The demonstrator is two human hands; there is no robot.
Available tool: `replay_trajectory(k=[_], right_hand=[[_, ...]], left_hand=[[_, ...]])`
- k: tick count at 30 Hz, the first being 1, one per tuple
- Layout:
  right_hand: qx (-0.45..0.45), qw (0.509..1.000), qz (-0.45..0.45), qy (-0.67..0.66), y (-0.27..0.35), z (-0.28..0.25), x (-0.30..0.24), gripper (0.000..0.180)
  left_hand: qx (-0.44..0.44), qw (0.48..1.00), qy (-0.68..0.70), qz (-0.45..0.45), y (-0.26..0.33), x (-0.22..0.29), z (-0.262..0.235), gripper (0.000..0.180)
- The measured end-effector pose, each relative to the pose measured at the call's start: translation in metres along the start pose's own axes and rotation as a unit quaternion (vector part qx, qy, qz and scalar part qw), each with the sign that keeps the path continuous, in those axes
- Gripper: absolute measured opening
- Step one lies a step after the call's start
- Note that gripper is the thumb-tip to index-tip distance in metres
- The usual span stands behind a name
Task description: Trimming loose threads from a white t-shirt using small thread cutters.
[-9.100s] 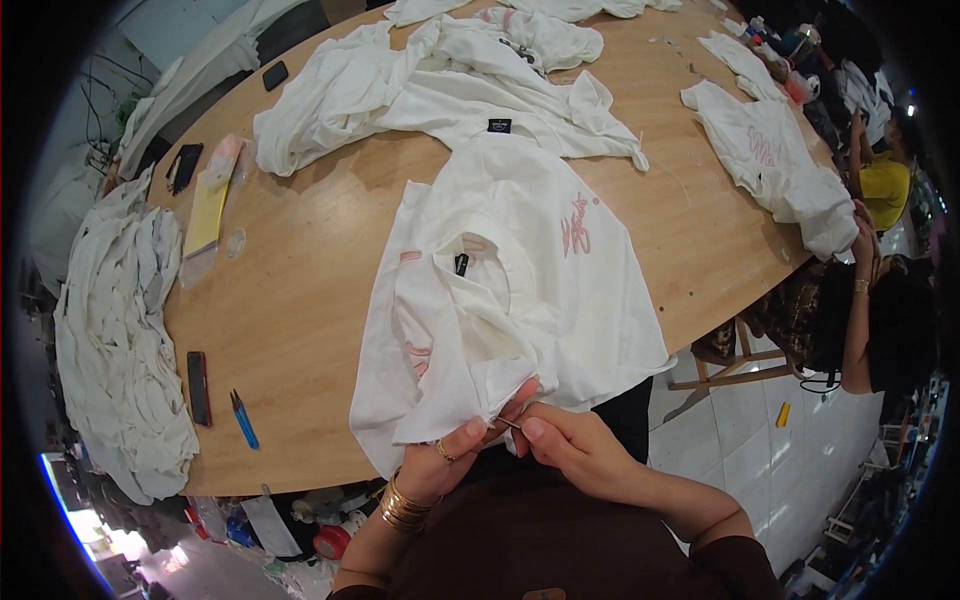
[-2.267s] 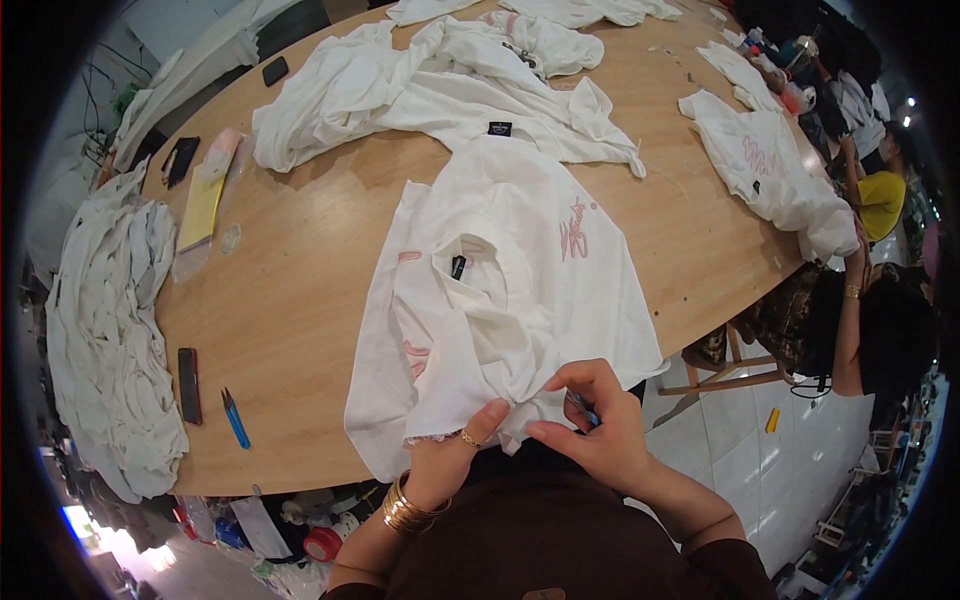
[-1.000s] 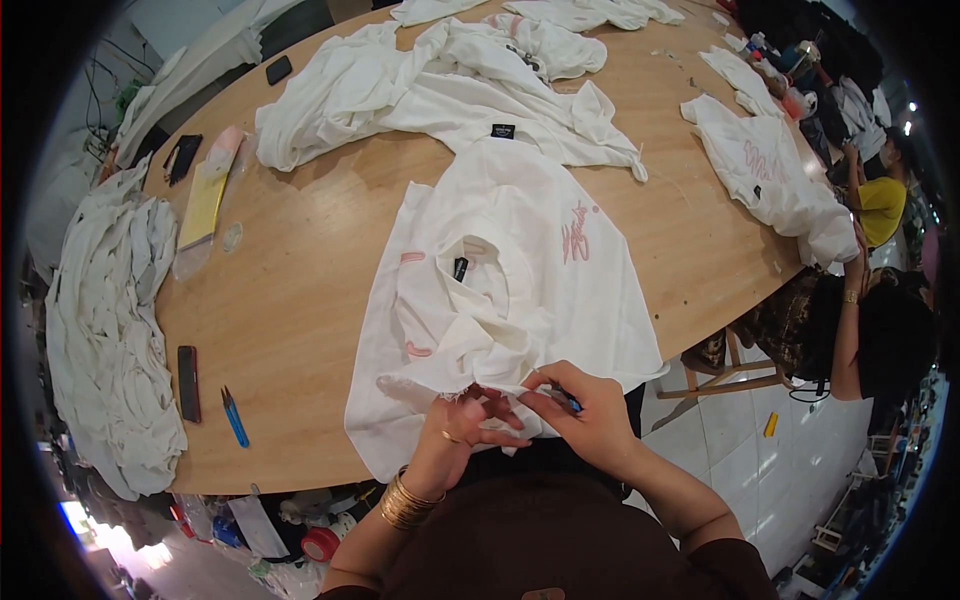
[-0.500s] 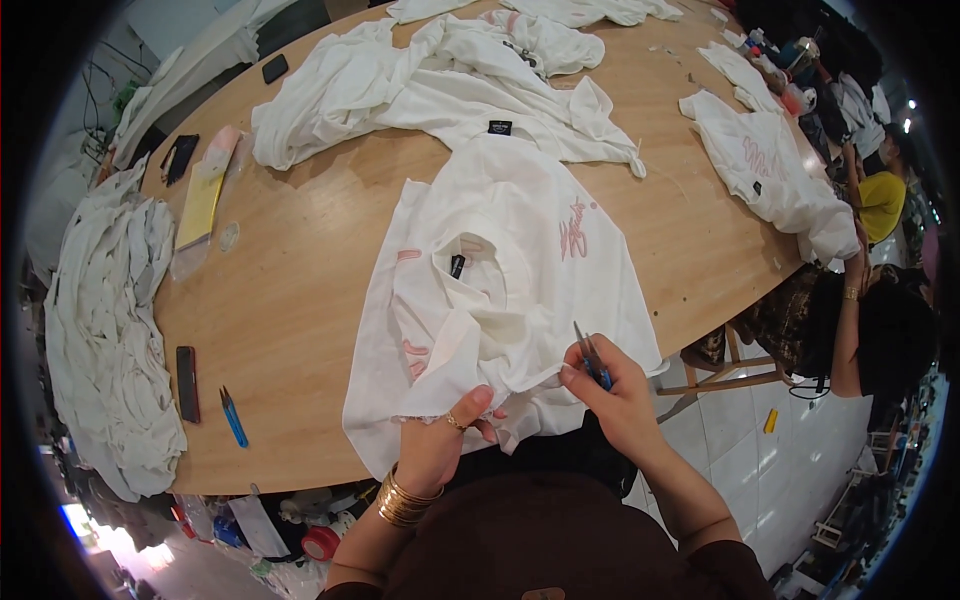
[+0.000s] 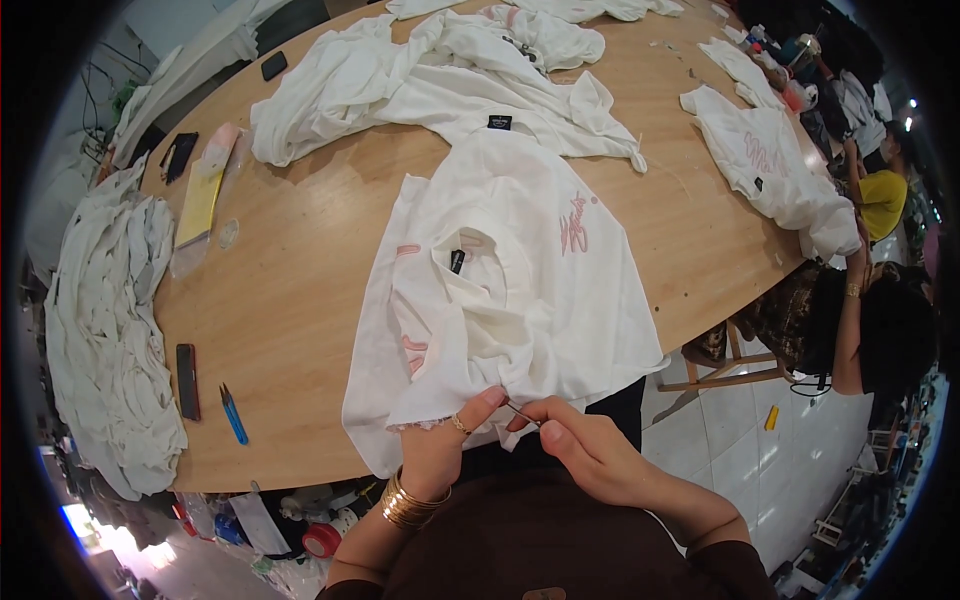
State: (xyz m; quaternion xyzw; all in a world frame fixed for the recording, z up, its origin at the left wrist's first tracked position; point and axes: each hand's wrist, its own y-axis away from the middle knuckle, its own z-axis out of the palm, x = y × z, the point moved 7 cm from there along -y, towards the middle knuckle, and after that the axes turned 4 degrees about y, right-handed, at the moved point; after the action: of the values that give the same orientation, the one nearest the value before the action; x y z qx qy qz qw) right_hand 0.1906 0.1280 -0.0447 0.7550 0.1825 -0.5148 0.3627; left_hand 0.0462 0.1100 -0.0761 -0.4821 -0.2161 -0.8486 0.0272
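A white shirt (image 5: 590,320) with pink lettering is spread at the table's near edge, its collar opening and black neck label toward the middle. My left hand (image 5: 440,450), with gold bracelets at the wrist, pinches the shirt's near edge, where a raw, frayed strip shows. Wrapped in my right hand (image 5: 595,455) are thread snips (image 5: 519,412), their blades pointing left at the cloth beside my left thumb. The handles are hidden by my fingers.
White garments heap at the table's far side (image 5: 330,90) and left side (image 5: 110,350). Blue-handled snips (image 5: 233,415) and a dark phone (image 5: 187,382) lie at left, beyond them a yellow pad (image 5: 200,205). Co-workers sit at right, one hand on another white shirt (image 5: 755,165).
My right hand has moved left and slightly down with the snips, from the shirt's right side to beside my left thumb. The blades now touch or nearly touch the cloth there.
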Motion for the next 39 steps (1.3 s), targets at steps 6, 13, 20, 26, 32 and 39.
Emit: replay_trajectory(k=[6, 13, 20, 26, 32, 39], right_hand=[[0.183, 0.977, -0.034, 0.106, -0.001, -0.017, -0.001, 0.042], [0.255, 0.917, -0.195, 0.236, -0.007, -0.022, -0.017, 0.031], [0.162, 0.985, -0.048, -0.037, -0.018, -0.026, 0.005, 0.015], [0.028, 0.938, 0.101, -0.331, -0.023, -0.013, 0.018, 0.013], [0.182, 0.978, -0.061, -0.084, -0.020, -0.025, 0.008, 0.020], [0.200, 0.974, -0.072, 0.071, 0.002, -0.026, -0.018, 0.023]], left_hand=[[-0.006, 1.000, -0.019, -0.012, 0.001, -0.001, 0.002, 0.023], [-0.009, 0.999, -0.003, -0.031, 0.002, -0.005, 0.006, 0.021], [-0.003, 0.998, 0.046, -0.046, 0.003, -0.006, 0.006, 0.019], [-0.025, 0.991, 0.070, -0.115, 0.005, -0.014, 0.007, 0.023], [-0.016, 0.994, 0.069, -0.088, 0.003, -0.010, 0.010, 0.025], [-0.002, 0.999, 0.021, -0.033, 0.004, -0.006, 0.009, 0.025]])
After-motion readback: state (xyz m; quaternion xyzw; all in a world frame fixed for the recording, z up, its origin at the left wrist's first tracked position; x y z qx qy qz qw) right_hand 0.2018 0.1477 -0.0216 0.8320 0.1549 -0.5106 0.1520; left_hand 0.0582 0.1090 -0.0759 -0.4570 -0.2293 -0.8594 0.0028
